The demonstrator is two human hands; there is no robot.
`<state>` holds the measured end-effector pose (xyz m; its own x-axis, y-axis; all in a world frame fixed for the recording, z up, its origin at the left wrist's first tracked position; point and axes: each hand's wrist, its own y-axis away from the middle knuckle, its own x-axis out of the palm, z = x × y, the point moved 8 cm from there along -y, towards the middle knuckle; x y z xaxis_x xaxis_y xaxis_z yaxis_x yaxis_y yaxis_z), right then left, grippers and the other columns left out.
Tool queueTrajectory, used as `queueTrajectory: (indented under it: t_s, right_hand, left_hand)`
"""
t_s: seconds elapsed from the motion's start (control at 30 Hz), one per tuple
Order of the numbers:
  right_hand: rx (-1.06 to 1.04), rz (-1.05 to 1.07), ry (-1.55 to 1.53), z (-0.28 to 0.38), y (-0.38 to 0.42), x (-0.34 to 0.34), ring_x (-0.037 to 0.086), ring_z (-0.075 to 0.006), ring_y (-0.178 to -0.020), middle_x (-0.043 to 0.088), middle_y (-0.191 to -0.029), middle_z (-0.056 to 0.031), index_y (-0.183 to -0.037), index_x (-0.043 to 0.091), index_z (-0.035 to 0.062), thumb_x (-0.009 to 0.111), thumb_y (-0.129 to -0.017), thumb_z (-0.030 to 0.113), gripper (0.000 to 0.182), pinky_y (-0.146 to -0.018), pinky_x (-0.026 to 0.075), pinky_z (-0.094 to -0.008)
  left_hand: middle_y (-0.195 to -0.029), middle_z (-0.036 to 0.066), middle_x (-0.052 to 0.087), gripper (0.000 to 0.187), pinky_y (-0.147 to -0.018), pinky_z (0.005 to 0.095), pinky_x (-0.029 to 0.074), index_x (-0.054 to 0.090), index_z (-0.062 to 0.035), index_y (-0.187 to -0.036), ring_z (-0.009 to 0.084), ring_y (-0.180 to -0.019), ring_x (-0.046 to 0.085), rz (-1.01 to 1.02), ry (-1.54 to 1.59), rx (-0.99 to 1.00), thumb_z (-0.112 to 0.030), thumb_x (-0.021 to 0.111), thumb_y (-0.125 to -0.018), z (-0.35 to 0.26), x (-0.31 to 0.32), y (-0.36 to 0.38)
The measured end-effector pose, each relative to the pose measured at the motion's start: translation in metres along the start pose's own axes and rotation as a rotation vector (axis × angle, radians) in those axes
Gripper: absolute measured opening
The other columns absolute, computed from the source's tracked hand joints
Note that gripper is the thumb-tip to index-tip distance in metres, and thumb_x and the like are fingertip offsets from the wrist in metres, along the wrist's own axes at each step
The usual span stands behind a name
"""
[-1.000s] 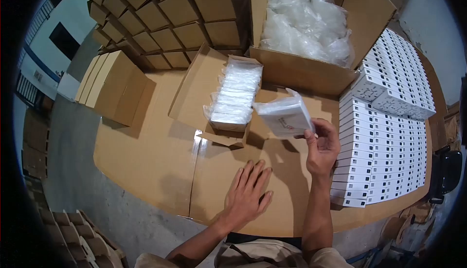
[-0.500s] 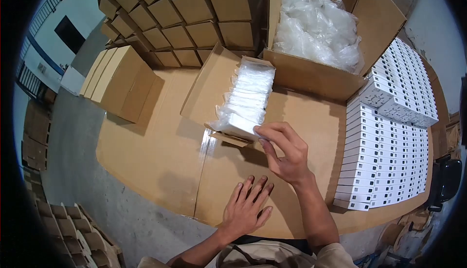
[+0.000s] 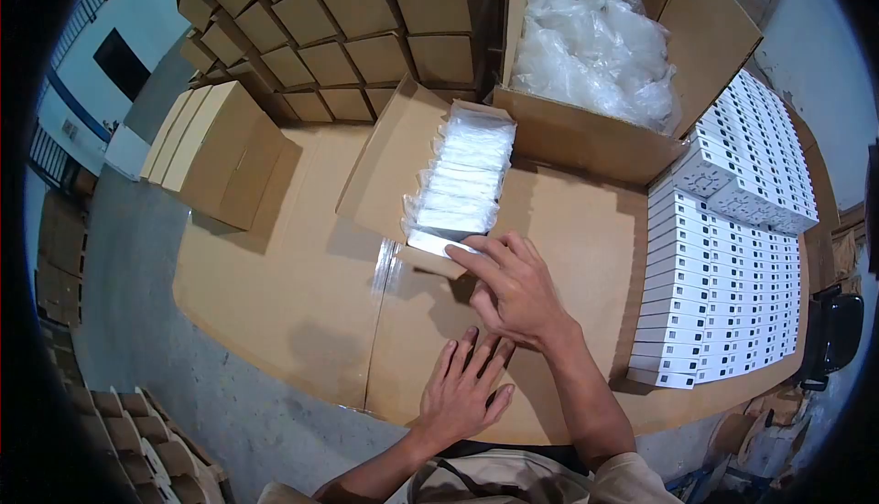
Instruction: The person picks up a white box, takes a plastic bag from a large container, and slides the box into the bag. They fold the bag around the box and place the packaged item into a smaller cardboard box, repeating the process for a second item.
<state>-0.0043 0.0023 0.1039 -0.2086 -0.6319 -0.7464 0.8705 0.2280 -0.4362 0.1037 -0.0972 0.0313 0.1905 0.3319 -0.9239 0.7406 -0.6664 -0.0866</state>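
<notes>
- White, narrow-faced pack (image 3: 428, 243), one, at the near end of the one open carton (image 3: 380, 156); your right hand's (image 3: 522, 292) fingertips meet its right part.
- Right grip: fingers bent together, only a small gap at most; cannot tell whether you pinch the pack or merely press it.
- Your left hand (image 3: 462, 394): palm down on the cardboard tabletop (image 3: 284, 321), near side, fingers slightly spread, holding nothing.
- Wrapped packs (image 3: 462, 170): one row just beyond, film crinkled and shiny, too tight to count.
- Three brown boxes (image 3: 220, 151), left, side by side.
- One large box (image 3: 577, 133), far, full of clear bags (image 3: 595, 55).
- White cartons (image 3: 723, 293), right, dozens.
</notes>
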Motion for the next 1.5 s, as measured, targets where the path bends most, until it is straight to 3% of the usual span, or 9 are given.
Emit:
queueTrajectory:
  t_s: [0.27,0.37,0.57,0.87,1.1,1.13,1.23,1.43,1.5]
  right_hand:
    - [-0.101,-0.114,0.18,-0.012,0.013,0.026,0.057,-0.0258,-0.091,0.063,-0.122,-0.0046,-0.133,0.068,0.0207,0.067,-0.078,-0.002,0.06,-0.082,0.049,-0.039]
    - [-0.124,-0.167,0.195,-0.013,0.017,0.029,0.057,-0.0244,-0.088,0.064,-0.121,-0.0043,-0.133,0.068,0.0203,0.066,-0.078,-0.002,0.059,-0.079,0.049,-0.0384]
    - [-0.138,-0.223,0.159,-0.014,0.02,0.03,0.058,-0.0237,-0.086,0.064,-0.121,-0.0045,-0.132,0.069,0.0196,0.065,-0.078,-0.002,0.059,-0.075,0.049,-0.0377]
    - [-0.092,-0.091,0.163,-0.008,0.025,0.022,0.059,-0.0256,-0.099,0.057,-0.14,-0.0099,-0.145,0.057,0.019,0.066,-0.081,0.004,0.067,-0.083,0.05,-0.0378]
    - [0.014,-0.127,0.153,0.006,0.049,-0.061,0.06,-0.0299,-0.105,0.049,-0.15,-0.0151,-0.154,0.046,0.0167,0.066,-0.082,0.006,0.076,-0.092,0.05,-0.0407]
    - [0.022,-0.112,0.217,0.007,0.053,-0.081,0.059,-0.0314,-0.108,0.05,-0.148,-0.0176,-0.153,0.046,0.0119,0.067,-0.082,0.008,0.075,-0.094,0.049,-0.0417]
    - [0.09,-0.152,0.356,0.0,0.072,-0.143,0.059,-0.0333,-0.111,0.052,-0.145,-0.0195,-0.149,0.047,0.0067,0.068,-0.082,0.009,0.071,-0.096,0.048,-0.0433]
    - [0.368,-0.235,0.632,-0.071,0.123,-0.247,0.056,-0.037,-0.119,0.051,-0.143,-0.0198,-0.147,0.046,0.004,0.069,-0.087,0.009,0.065,-0.099,0.047,-0.0453]
    - [0.507,-0.224,0.706,-0.105,0.139,-0.264,0.049,-0.0384,-0.129,0.045,-0.149,-0.0212,-0.15,0.042,0.0045,0.067,-0.088,0.008,0.067,-0.104,0.043,-0.0484]
  left_hand:
    - [-0.154,0.014,0.045,0.062,-0.115,0.0524,0.034,0.051,-0.0105,-0.148,0.0376,-0.139,0.043,-0.002,-0.018,0.013,-0.042,0.06,-0.096,0.0,0.002,0.001]
    - [-0.147,0.017,0.049,0.063,-0.113,0.0562,0.034,0.053,-0.0072,-0.146,0.0421,-0.136,0.043,-0.023,0.032,0.022,-0.038,0.064,-0.093,-0.001,0.002,0.0]
    - [-0.148,0.018,0.048,0.061,-0.115,0.0566,0.031,0.054,-0.0069,-0.144,0.0422,-0.138,0.04,-0.023,0.04,0.02,-0.038,0.064,-0.093,-0.001,0.004,0.001]
    - [-0.151,0.021,0.043,0.063,-0.118,0.0583,0.027,0.052,-0.0057,-0.145,0.044,-0.141,0.037,0.006,-0.01,0.036,-0.038,0.064,-0.093,-0.007,0.004,-0.004]
    - [-0.142,0.027,0.046,0.061,-0.115,0.0592,0.03,0.052,-0.0022,-0.141,0.0501,-0.139,0.036,-0.079,0.075,0.146,-0.032,0.068,-0.09,-0.015,0.024,-0.044]
    - [-0.154,0.024,0.041,0.062,-0.117,0.0573,0.03,0.048,-0.0024,-0.146,0.0468,-0.143,0.036,-0.035,0.08,0.132,-0.032,0.065,-0.094,-0.018,0.025,-0.056]
    - [-0.157,0.022,0.038,0.064,-0.12,0.0563,0.027,0.046,-0.0022,-0.148,0.0463,-0.147,0.031,-0.061,0.072,0.179,-0.03,0.065,-0.094,-0.025,0.027,-0.096]
    - [-0.159,0.016,0.039,0.059,-0.124,0.0524,0.022,0.043,-0.0062,-0.15,0.0387,-0.149,0.03,-0.129,0.048,0.13,-0.027,0.061,-0.098,-0.014,0.036,-0.178]
    - [-0.158,0.016,0.04,0.056,-0.124,0.051,0.023,0.044,-0.0055,-0.149,0.0387,-0.149,0.029,-0.16,0.075,0.104,-0.025,0.06,-0.099,-0.01,0.031,-0.195]
